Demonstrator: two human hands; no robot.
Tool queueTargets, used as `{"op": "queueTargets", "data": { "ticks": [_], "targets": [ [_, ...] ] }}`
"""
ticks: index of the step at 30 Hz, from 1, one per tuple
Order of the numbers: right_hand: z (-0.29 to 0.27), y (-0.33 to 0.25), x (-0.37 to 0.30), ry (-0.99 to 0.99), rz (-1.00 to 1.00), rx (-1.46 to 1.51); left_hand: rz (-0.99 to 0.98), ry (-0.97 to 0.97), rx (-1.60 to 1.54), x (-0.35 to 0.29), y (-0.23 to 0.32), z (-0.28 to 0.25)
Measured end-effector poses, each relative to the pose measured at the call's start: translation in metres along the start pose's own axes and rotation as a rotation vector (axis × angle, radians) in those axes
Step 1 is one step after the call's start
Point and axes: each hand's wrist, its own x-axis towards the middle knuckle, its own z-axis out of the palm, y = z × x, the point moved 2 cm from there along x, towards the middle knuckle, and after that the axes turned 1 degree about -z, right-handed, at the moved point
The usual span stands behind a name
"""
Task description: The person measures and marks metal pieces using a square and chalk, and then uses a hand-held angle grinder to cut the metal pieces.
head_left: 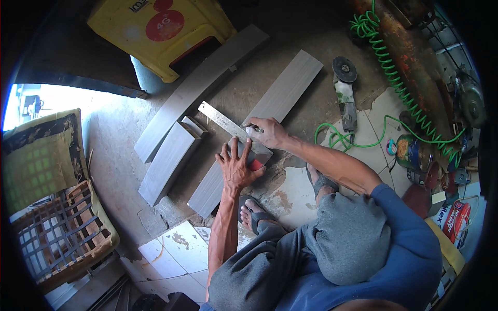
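A metal try square [226, 122] lies slantwise across a long grey plank [282, 88] on the floor. My left hand [237, 168] presses down on the square and plank with its fingers spread, and its thumb rests by the square's red-marked stock [256, 165]. At the square's far edge, my right hand [268, 132] is closed in a pinch around a small pen-like thing [253, 127], mostly hidden by the fingers. Left of this plank lie a longer grey plank [194, 96] and a shorter grey piece [168, 163].
An angle grinder [346, 101] with a green cord lies to the right. Beyond it hangs a coiled green hose [391, 72]. A yellow plastic stool [199, 31] stands at the back, and a worn chair frame [67, 233] at the left. My sandalled feet [254, 213] are close to the plank.
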Motion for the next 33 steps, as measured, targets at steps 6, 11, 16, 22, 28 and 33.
{"op": "queueTargets", "data": {
  "ticks": [6,11,16,22,28,33],
  "targets": [
    [-0.005,-0.007,-0.002,-0.072,-0.017,-0.098,0.000,0.012,0.003,-0.003,-0.004,-0.001],
    [-0.042,-0.022,-0.047,-0.660,0.222,-0.466,-0.011,-0.036,0.023,0.000,-0.002,-0.005],
    [-0.025,0.019,-0.090,-0.382,0.430,-0.327,-0.008,-0.056,-0.025,0.002,0.011,-0.017],
    [0.040,0.038,-0.093,-0.434,0.621,0.383,-0.274,-0.112,-0.391,0.001,-0.068,-0.015],
    [-0.024,0.037,-0.123,-0.246,0.615,0.297,-0.326,-0.379,-0.246,0.006,-0.071,-0.014],
    [-0.053,0.019,-0.126,-0.089,0.563,0.450,-0.369,-0.469,-0.482,-0.006,-0.081,-0.007]
  ]
}}
